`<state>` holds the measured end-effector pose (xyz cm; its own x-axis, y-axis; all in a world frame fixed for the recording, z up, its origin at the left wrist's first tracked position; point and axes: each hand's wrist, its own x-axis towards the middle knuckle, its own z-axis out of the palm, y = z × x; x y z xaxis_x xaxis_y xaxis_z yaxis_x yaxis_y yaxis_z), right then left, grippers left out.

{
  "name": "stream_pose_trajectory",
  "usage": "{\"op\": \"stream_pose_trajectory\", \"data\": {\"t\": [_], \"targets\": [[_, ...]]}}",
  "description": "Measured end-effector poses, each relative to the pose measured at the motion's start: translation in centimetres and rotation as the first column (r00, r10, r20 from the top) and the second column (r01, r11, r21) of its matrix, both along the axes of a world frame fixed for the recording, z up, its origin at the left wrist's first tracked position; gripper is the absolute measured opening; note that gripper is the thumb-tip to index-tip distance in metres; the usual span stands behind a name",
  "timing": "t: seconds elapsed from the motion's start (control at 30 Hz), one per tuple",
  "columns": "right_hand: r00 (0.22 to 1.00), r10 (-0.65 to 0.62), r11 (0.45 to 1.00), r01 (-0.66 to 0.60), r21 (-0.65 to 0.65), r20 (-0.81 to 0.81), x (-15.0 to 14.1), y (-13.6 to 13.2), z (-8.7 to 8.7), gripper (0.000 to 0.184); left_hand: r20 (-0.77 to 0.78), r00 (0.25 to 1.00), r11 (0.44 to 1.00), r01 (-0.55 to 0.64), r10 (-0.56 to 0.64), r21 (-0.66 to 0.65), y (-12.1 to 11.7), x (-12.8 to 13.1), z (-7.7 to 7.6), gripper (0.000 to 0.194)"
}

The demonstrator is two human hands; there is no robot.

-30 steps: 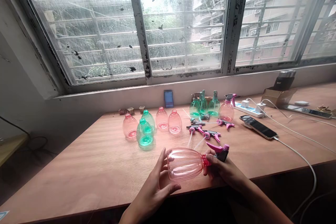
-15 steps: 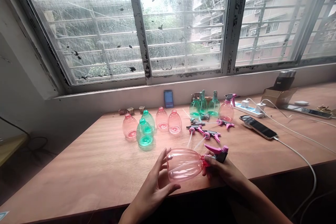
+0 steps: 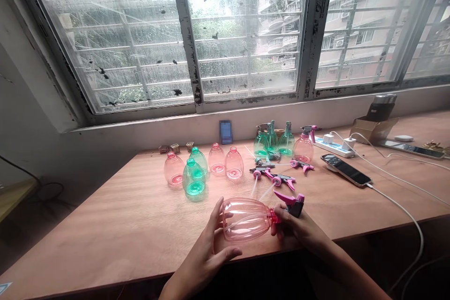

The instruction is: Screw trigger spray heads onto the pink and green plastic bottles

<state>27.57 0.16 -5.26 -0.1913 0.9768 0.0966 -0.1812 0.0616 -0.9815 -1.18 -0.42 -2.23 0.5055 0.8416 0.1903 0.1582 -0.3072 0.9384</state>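
Note:
A clear pink spray bottle (image 3: pixel 246 225) lies sideways in the air above the table's front edge, its neck to the right. Fingers of my left hand (image 3: pixel 211 243) curve round behind its base, showing partly through the plastic, while the thumb stands off below. My right hand (image 3: pixel 298 225) is closed round the collar of the pink and black trigger spray head (image 3: pixel 293 201) at the bottle's neck. A straw runs inside the bottle. Just beyond lie loose pink and black spray heads (image 3: pixel 283 182) with straws.
Open-necked pink bottles (image 3: pixel 234 164) and green bottles (image 3: pixel 194 180) stand left of centre. Green bottles with spray heads (image 3: pixel 286 143) and a pink one (image 3: pixel 303 147) stand at the back. Rightward lie a phone (image 3: pixel 346 170), a power strip (image 3: pixel 333 146) and a white cable (image 3: pixel 404 211).
The pink bottle and spray head have shifted and turned very slightly in my hands. The bottles and spray heads on the table have not moved.

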Motion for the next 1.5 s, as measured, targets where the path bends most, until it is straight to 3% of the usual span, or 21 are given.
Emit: {"op": "stream_pose_trajectory", "data": {"t": [0.17,0.33,0.53,0.67,0.9,0.97,1.07,1.2,1.33,1.43,1.5], "targets": [[1.0,0.007,1.0,-0.007,0.019,-0.006,-0.1,0.1,0.0,0.048,0.045,0.999,1.0,0.021,-0.02,-0.012,0.4,0.1,-0.1,0.085],[0.993,0.001,1.0,-0.004,0.025,0.114,0.0,0.1,0.1,0.059,0.062,0.997,0.999,-0.038,0.036,0.037,0.3,0.2,-0.4,0.079],[0.988,0.032,0.997,-0.042,0.067,0.152,0.1,-0.3,0.7,0.059,0.096,0.995,0.998,0.042,-0.037,-0.05,-0.1,0.1,-0.2,0.11],[0.974,0.062,0.996,-0.076,0.054,0.217,0.3,-0.4,0.7,0.058,0.116,0.993,0.995,0.034,-0.022,-0.099,0.1,0.0,0.0,0.089],[0.982,0.021,0.999,-0.026,0.023,0.186,0.2,-0.4,0.6,0.062,0.048,0.999,1.0,-0.013,0.011,0.029,0.2,-0.2,-0.4,0.083],[0.981,0.028,0.999,-0.032,0.02,0.194,0.2,-0.4,0.7,0.063,0.043,0.999,0.999,-0.004,0.002,0.042,0.1,-0.2,-0.4,0.091],[0.97,0.056,0.997,-0.066,0.034,0.237,0.3,-0.4,1.0,0.059,0.094,0.995,0.999,0.043,-0.04,-0.028,0.0,0.0,0.0,0.098],[0.955,0.055,0.997,-0.066,0.028,0.293,0.4,-0.6,1.5,0.052,0.147,0.988,0.991,0.058,-0.039,-0.122,-0.1,0.2,0.3,0.084],[0.966,-0.078,0.994,0.093,-0.049,0.246,0.1,-0.8,1.5,0.054,0.096,0.995,1.0,0.01,-0.012,0.019,0.3,0.3,-0.2,0.083],[0.969,-0.123,0.989,0.136,-0.048,0.217,0.0,-0.8,1.4,0.054,0.056,0.998,0.991,-0.036,0.029,0.129,0.4,0.2,-0.5,0.077],[0.968,-0.143,0.988,0.151,-0.022,0.206,0.0,-0.8,1.3,0.053,0.038,0.999,0.99,-0.022,0.017,0.139,0.4,0.1,-0.4,0.087]]}}
